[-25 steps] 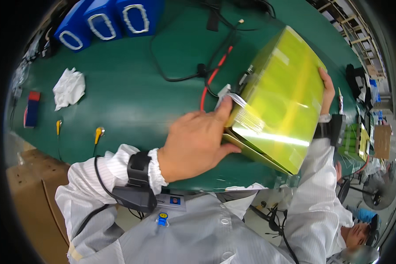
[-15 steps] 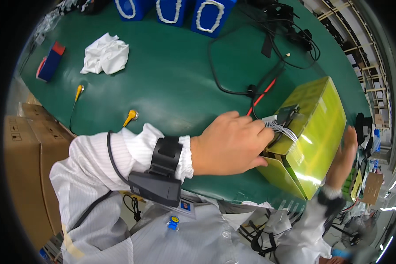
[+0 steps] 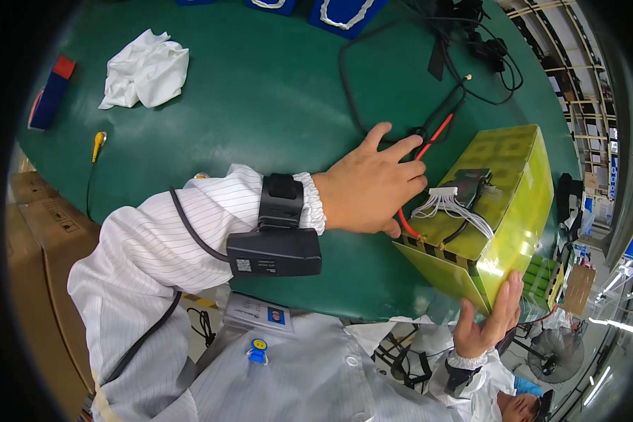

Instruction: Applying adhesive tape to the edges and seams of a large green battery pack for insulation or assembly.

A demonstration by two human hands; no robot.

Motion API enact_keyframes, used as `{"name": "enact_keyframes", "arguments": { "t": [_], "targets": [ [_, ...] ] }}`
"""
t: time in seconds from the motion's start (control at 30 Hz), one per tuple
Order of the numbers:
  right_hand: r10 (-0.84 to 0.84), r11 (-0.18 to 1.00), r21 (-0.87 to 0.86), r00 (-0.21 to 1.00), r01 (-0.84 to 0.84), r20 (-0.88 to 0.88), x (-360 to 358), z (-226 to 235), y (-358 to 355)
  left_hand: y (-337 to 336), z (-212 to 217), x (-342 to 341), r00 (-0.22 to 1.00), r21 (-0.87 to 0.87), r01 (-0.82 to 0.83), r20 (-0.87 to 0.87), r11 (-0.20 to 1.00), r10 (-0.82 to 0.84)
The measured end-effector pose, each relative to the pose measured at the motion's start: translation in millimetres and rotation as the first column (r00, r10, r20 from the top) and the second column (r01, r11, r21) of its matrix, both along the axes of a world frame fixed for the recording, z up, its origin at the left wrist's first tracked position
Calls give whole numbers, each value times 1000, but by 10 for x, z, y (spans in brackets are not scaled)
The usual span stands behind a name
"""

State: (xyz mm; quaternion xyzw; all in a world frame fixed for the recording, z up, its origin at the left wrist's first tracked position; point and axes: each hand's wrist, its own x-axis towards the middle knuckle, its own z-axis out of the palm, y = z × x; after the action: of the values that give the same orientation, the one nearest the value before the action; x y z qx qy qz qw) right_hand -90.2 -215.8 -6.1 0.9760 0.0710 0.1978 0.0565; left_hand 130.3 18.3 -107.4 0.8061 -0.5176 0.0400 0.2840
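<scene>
At centre frame, left hand (image 3: 373, 186) spread flat over red wire (image 3: 432, 137), fingertips at end face of yellow-wrapped battery pack (image 3: 496, 204) at right. Lower right: right hand (image 3: 487, 325) cupped open under pack corner. Step judged: repositioning pack; next calls for firm two-handed grip. Pack underside hidden.

Brown cardboard boxes (image 3: 39, 232) stand on the floor to your left, beside the bench, one carrying a small dark printed mark. A small square white label (image 3: 243, 265) sits on the black device strapped to your left wrist. A badge (image 3: 277, 316) with a blue patch hangs at your chest.
</scene>
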Motion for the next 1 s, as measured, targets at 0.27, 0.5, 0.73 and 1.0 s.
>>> {"name": "enact_keyframes", "arguments": {
  "t": [0.27, 0.5, 0.73, 1.0],
  "targets": [
    [57, 988, 142, 997, -63, 49, 40, -86, 40, 69, 257, -12, 984, 201, -63, 176, 978, 27],
    [18, 977, 209, 997, -34, 78, 84, -53, 41, 187, 469, -56, 995, 104, -101, 7, 989, 101],
    [54, 954, 284, 990, -90, 132, 103, -74, -8, -179, 819, -455, 948, -332, 251, 273, 909, -162],
    [94, 888, 401, 941, -226, 324, 29, -367, -167, -260, 750, -456, 918, -303, 281, 360, 911, -164]
  ]
}}
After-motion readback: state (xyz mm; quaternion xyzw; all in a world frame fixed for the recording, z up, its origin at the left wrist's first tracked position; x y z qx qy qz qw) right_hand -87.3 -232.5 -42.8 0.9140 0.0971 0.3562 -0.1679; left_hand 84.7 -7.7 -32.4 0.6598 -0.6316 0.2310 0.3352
